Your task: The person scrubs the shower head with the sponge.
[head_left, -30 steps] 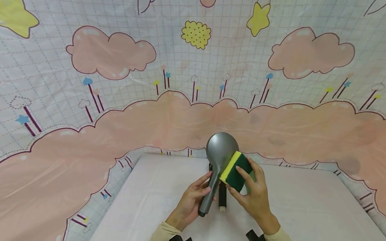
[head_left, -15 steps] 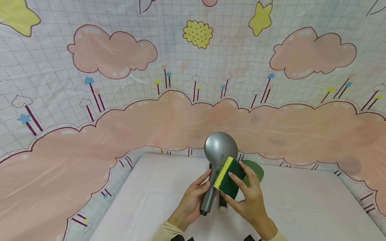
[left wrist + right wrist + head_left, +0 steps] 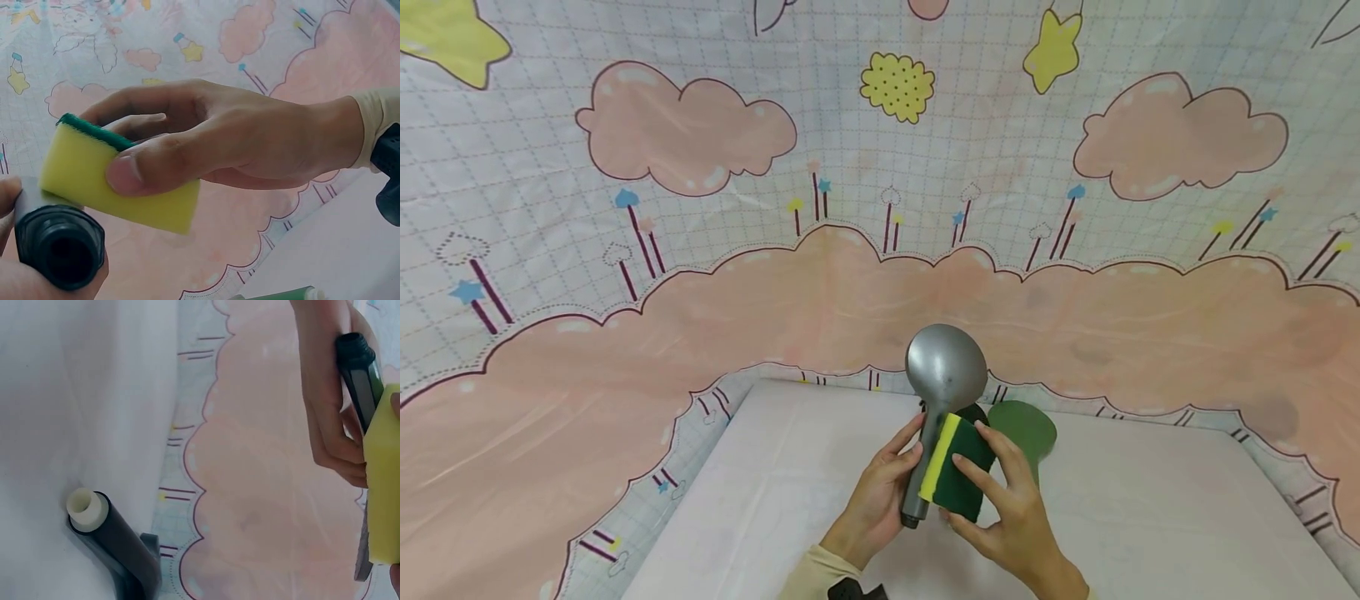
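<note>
In the head view my left hand (image 3: 872,500) grips the handle of a grey shower head (image 3: 946,367), its round head tilted up and away. My right hand (image 3: 1018,517) pinches a sponge (image 3: 964,471) with a dark green scouring side and a yellow side. The yellow side lies against the handle, just below the head. From the left wrist view, the thumb presses the yellow foam of the sponge (image 3: 125,181), beside the handle's dark threaded end (image 3: 69,250). At the right of the right wrist view, the left fingers wrap the handle (image 3: 362,387) next to the sponge.
Behind the hands, a green shower head (image 3: 1022,429) lies on the white table (image 3: 1150,508). A black shower head (image 3: 976,413) is mostly hidden by the sponge; its handle (image 3: 122,550) with a whitish end shows in the right wrist view. A patterned cloth (image 3: 850,300) hangs behind the table.
My right hand has slid the sponge left and down, from the edge of the shower head's face along its handle. The green shower head has come into fuller view.
</note>
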Tool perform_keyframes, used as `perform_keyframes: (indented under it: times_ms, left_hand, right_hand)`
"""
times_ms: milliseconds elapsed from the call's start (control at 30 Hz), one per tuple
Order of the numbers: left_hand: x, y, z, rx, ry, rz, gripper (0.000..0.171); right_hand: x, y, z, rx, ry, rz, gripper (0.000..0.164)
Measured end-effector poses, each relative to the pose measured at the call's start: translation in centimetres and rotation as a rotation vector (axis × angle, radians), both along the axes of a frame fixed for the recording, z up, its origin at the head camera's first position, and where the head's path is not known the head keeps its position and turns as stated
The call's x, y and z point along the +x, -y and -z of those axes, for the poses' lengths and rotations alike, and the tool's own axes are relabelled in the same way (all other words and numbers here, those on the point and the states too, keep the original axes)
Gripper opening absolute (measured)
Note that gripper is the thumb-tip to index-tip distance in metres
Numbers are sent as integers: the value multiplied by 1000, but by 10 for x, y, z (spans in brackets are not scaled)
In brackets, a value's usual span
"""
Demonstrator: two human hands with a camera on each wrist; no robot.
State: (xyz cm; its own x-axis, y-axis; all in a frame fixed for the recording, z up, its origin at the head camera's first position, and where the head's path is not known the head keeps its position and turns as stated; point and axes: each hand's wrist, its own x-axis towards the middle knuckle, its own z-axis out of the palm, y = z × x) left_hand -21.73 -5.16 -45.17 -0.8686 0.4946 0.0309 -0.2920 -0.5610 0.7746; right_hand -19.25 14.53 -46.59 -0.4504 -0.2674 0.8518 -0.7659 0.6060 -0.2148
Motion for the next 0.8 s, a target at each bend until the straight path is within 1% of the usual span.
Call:
perform_keyframes:
  times_ms: [67, 200, 267, 533, 667, 800]
  left_hand:
    - [-1, -1, 0, 2, -4, 3, 56]
    - [-2, -1, 1, 7, 12, 3, 54]
    - [-2, -1, 1, 6, 22, 5, 53]
    - [-2, -1, 2, -5, 18, 15, 55]
    - [0, -1, 4, -21, 11, -1, 54]
    - [0, -2, 3, -46, -1, -12, 54]
  right_hand:
    - [1, 1, 1, 3, -10, -16, 54]
    - [2, 2, 3, 6, -40, -63, 53]
    - [2, 3, 3, 9, -45, -73, 53]
    - [2, -1, 2, 33, -47, -72, 53]
    - [-1, -4, -1, 37, -52, -71, 53]
    - [-6, -9, -6, 45, -47, -44, 55]
